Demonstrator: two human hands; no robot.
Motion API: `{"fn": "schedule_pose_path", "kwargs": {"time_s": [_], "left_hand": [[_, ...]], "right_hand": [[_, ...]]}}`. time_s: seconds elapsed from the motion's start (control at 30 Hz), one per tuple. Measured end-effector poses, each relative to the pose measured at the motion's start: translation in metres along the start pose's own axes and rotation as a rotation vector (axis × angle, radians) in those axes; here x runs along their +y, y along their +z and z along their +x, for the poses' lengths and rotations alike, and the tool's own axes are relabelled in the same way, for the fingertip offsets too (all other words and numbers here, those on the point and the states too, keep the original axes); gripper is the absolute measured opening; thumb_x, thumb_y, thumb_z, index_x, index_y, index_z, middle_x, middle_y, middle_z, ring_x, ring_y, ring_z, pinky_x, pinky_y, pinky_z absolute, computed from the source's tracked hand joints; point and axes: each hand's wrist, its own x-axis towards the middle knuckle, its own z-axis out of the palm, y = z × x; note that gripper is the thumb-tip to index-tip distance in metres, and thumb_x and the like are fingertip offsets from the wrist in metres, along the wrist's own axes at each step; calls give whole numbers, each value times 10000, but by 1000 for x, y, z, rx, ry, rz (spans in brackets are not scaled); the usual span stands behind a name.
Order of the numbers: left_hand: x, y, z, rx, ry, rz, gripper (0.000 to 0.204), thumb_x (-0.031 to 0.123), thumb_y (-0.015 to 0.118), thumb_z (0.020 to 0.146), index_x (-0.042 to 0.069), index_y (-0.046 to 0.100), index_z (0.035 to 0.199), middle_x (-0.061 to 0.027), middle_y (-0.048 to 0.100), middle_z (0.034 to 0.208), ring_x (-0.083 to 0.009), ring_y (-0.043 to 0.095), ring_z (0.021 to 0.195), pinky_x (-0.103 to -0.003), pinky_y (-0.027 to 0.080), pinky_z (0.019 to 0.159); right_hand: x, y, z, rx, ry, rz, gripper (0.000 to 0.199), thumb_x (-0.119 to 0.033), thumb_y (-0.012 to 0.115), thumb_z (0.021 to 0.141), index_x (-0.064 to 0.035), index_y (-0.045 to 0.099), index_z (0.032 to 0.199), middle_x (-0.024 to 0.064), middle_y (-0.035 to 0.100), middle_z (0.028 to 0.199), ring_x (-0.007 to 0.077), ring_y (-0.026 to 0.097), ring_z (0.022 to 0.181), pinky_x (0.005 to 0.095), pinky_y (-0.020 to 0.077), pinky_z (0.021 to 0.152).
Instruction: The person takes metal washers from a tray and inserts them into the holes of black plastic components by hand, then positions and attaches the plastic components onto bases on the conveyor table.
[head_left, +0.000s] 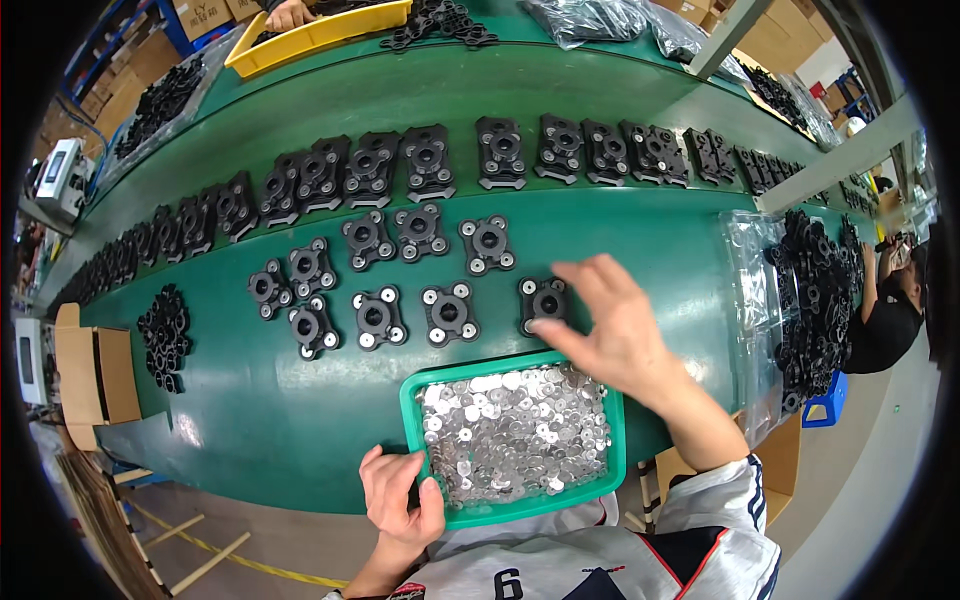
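My right hand reaches over a black four-cornered plastic part with a round hub. Its fingers are spread; the thumb tip is at the part's near edge and the index finger is beyond its far corner. My left hand is by the left rim of a green tray, with its fingers curled in towards the thumb; what they hold, if anything, is hidden. Many flat silver metal washers fill the tray. More black parts stand in loose rows to the left, with silver washers at their corners.
A long curved row of black parts lies along the green table. Loose black pieces sit at left beside a cardboard box; another heap lies on plastic at right. Across the table, another person's hand is at a yellow tray.
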Motion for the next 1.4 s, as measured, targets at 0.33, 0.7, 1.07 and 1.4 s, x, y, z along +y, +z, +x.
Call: {"fn": "schedule_pose_path", "kwargs": {"time_s": [0.33, 0.7, 1.07, 1.4], "left_hand": [[-5, 2, -6, -6, 20, 14, 319, 51, 623, 808, -15, 654, 1119, -128, 663, 1012, -285, 583, 887, -507, 410, 1050], [-12, 8, -8, 16, 47, 13, 292, 31, 542, 840, -9, 636, 1113, -144, 640, 1001, -289, 534, 903, -474, 418, 1025], [-12, 6, -7, 62, 74, -12, 237, 64, 615, 903, -35, 688, 1106, -193, 676, 996, -353, 593, 898, -523, 449, 1011], [-11, 8, -1, 50, 87, -18, 235, 68, 623, 908, -40, 687, 1107, -195, 677, 993, -358, 594, 895, -522, 459, 996]], "right_hand": [[41, -15, 0, 209, 111, -60, 447, -91, 753, 779, -17, 604, 1194, 130, 598, 976, 307, 613, 833, 393, 525, 758], [202, -87, 49, 376, 413, -222, 395, -82, 723, 792, 11, 661, 1171, 161, 652, 1001, 312, 640, 829, 392, 542, 772], [223, -74, 73, 305, 372, -268, 397, -107, 706, 817, 39, 676, 1185, 146, 660, 994, 251, 615, 769, 353, 531, 747], [234, -74, 64, 315, 340, -307, 405, -120, 711, 809, 35, 674, 1181, 175, 667, 998, 311, 644, 830, 393, 544, 802]]}}
